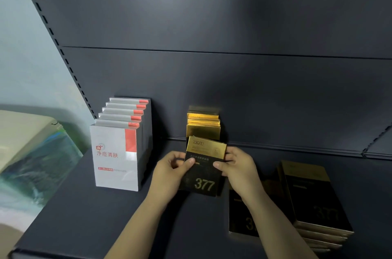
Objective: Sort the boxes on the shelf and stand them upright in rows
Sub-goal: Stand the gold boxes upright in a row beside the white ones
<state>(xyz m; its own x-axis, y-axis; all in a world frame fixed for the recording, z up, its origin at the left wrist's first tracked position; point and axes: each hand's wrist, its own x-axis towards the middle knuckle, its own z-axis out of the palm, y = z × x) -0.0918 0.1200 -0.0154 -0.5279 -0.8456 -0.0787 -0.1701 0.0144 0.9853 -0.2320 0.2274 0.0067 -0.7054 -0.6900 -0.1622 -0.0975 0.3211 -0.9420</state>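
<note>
A black-and-gold box marked 377 [203, 176] stands nearly upright on the dark shelf [84, 216]. My left hand [171, 170] grips its left edge and my right hand [237, 168] grips its right edge. Directly behind it, a short row of gold-topped boxes [203, 126] stands upright against the back panel. To the left stands a row of several white boxes with red corners [118, 148]. At the right, a stack of black-and-gold boxes [314, 203] lies flat, and another flat box [239, 216] is partly hidden under my right forearm.
The shelf's dark back panel [212, 25] rises behind the rows. A slotted upright [53, 32] runs diagonally at the left. Beyond the shelf's left end sit a beige object [21, 129] and shiny plastic wrapping [36, 169].
</note>
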